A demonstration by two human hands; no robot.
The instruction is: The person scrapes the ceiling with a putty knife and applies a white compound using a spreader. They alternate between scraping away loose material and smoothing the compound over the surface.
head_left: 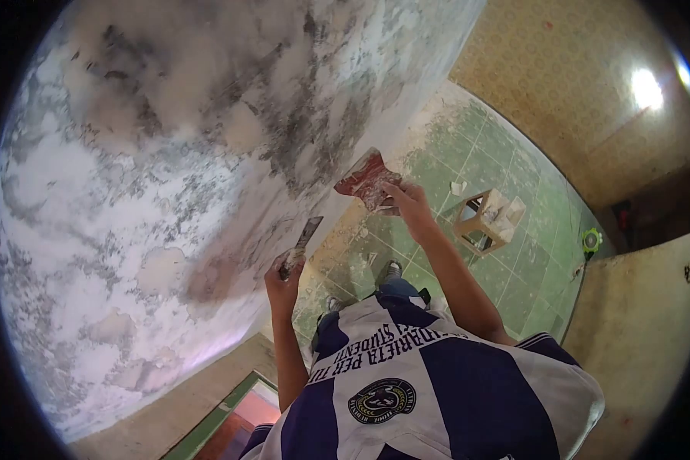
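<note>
My left hand (285, 277) is closed around the handle of a narrow putty knife (308, 231), its dark blade pointing up beside the wall. Between the fingers and thumb of my right hand (408, 205) is a wide red spreader (366, 181), smeared with pale material, its far edge close to the wall. The wall (153, 192) fills the left side of the view, patchy with white, grey and dark stains. Whether either tool touches it, I cannot tell.
A small plaster-spattered stool (489, 222) stands on the green tiled floor (529, 264), right of my right arm. Pale debris lies along the wall's foot. A round green object (591, 241) is near the far wall. A green-framed opening (222, 414) shows at the lower left.
</note>
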